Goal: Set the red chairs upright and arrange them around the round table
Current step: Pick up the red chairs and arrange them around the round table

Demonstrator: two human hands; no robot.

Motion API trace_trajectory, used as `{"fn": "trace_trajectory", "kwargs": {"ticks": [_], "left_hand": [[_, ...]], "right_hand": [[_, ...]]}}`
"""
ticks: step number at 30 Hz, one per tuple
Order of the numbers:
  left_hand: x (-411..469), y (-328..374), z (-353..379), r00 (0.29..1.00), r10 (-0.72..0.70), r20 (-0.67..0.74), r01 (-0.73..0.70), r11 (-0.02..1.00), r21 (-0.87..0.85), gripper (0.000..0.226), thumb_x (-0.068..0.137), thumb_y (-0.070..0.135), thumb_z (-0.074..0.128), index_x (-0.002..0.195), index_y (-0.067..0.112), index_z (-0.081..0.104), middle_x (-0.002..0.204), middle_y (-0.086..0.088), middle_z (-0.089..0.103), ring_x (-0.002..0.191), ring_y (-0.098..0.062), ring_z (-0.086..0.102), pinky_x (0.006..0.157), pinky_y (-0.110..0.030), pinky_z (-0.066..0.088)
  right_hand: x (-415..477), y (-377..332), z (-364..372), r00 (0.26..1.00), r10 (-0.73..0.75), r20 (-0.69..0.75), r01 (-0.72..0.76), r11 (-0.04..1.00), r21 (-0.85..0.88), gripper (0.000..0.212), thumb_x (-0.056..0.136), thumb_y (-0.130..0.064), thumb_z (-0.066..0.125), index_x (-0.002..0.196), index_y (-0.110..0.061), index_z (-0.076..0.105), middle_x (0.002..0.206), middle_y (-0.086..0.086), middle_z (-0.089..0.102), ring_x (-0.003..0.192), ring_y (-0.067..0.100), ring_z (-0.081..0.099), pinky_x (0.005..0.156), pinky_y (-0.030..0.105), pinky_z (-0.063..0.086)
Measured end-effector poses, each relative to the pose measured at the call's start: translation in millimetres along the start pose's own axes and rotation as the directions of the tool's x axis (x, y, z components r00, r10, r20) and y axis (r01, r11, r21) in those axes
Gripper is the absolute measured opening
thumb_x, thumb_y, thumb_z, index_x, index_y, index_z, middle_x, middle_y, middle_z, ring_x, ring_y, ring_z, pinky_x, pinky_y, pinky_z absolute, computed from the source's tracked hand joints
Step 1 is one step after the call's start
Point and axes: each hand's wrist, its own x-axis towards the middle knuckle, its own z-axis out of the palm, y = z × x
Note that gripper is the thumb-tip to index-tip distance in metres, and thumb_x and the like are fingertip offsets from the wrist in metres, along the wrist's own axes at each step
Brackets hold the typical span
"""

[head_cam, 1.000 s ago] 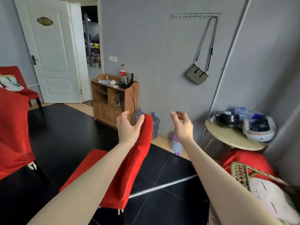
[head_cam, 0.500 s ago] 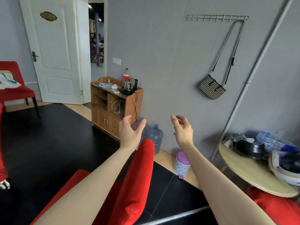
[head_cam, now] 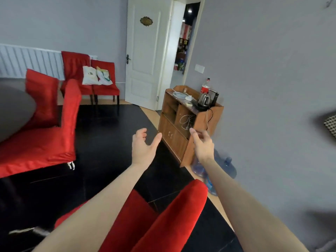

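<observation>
Head camera looks down along two bare arms. The left hand [head_cam: 143, 148] and the right hand [head_cam: 202, 144] are both held out in the air. Their fingers are loose and a bit spread, and they hold nothing. They are near each other and touch no chair.

Just under the arms is the near red chair [head_cam: 174, 215]. Its back points up, so it looks like it stands the right way. I think the hands are free so they can reach for another chair.

On the left, only the grey edge of the round table [head_cam: 14, 110] shows. A side chair [head_cam: 45, 148] sits close beside it, and a back chair [head_cam: 41, 95] is behind it. Two wall chairs [head_cam: 107, 88] with cloth bags [head_cam: 95, 75] on them stand well apart from the table, so they may need moving. A wooden cabinet [head_cam: 181, 124] stands by the right wall.
</observation>
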Motion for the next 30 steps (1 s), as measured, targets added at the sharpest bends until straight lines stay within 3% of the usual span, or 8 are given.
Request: {"fn": "trace_trajectory", "kwargs": {"ticks": [3,8,12,20,25,28,30], "left_hand": [[6.6,-18.0,4.5,0.983,-0.088,-0.162,0.094,0.995,0.025,0.066,0.086,0.046,0.068,0.138,0.014,0.045,0.131,-0.001,0.046,0.117,-0.012,0.048,0.093,-0.024,0.036],[-9.1,-28.4,12.4,0.909,-0.150,-0.389,0.192,0.979,0.072,0.062,0.086,0.044,0.069,0.134,0.012,0.047,0.126,-0.001,0.047,0.113,-0.011,0.048,0.093,-0.023,0.035],[-35.3,-34.7,0.8,0.848,-0.175,-0.500,0.256,0.962,0.097,0.062,0.086,0.043,0.069,0.134,0.010,0.048,0.128,-0.003,0.050,0.116,-0.015,0.050,0.094,-0.024,0.036],[-118.7,-41.3,-33.5,0.730,-0.211,-0.650,0.385,0.913,0.136,0.061,0.086,0.044,0.069,0.134,0.010,0.048,0.130,-0.009,0.051,0.116,-0.017,0.052,0.094,-0.027,0.038],[-185.5,-57.5,-38.4,0.667,-0.284,-0.689,0.483,0.869,0.110,0.061,0.086,0.046,0.068,0.132,0.011,0.049,0.123,-0.004,0.050,0.114,-0.018,0.052,0.098,-0.032,0.041],[-225.2,-70.6,-33.9,0.632,-0.308,-0.711,0.530,0.842,0.106,0.050,0.086,0.046,0.069,0.122,0.016,0.052,0.106,0.004,0.048,0.105,-0.017,0.052,0.097,-0.035,0.043],[-244.0,-76.9,-29.6,0.603,-0.346,-0.718,0.587,0.803,0.105,0.058,0.086,0.049,0.067,0.128,0.013,0.051,0.117,-0.004,0.050,0.115,-0.022,0.051,0.101,-0.039,0.042]], "right_hand": [[36.6,14.3,16.7,0.987,-0.034,0.156,0.036,0.999,-0.010,0.049,0.093,-0.049,0.058,0.127,-0.014,0.060,0.113,0.000,0.063,0.107,0.015,0.055,0.102,0.032,0.041],[70.6,35.8,37.4,0.926,-0.038,0.375,0.041,0.999,0.002,0.046,0.094,-0.048,0.057,0.128,-0.017,0.059,0.113,0.000,0.062,0.108,0.020,0.059,0.100,0.043,0.049],[70.2,50.6,51.4,0.872,-0.050,0.486,0.047,0.999,0.018,0.046,0.094,-0.049,0.056,0.127,-0.018,0.058,0.113,0.001,0.062,0.107,0.020,0.059,0.098,0.043,0.050],[26.5,72.6,57.3,0.799,-0.050,0.599,0.030,0.999,0.043,0.047,0.093,-0.052,0.056,0.126,-0.020,0.057,0.117,0.001,0.061,0.105,0.021,0.059,0.096,0.043,0.051],[-5.8,102.5,34.8,0.766,-0.039,0.642,0.043,0.999,0.010,0.048,0.092,-0.053,0.056,0.127,-0.021,0.058,0.118,0.000,0.060,0.105,0.017,0.055,0.087,0.030,0.042],[-22.0,123.4,14.6,0.755,-0.013,0.656,0.044,0.999,-0.031,0.048,0.092,-0.052,0.058,0.127,-0.020,0.058,0.122,0.002,0.061,0.111,0.019,0.055,0.096,0.035,0.045],[-26.9,134.8,1.8,0.757,-0.020,0.654,0.072,0.996,-0.052,0.049,0.092,-0.051,0.058,0.129,-0.019,0.058,0.126,0.003,0.060,0.118,0.021,0.053,0.101,0.038,0.043]]}}
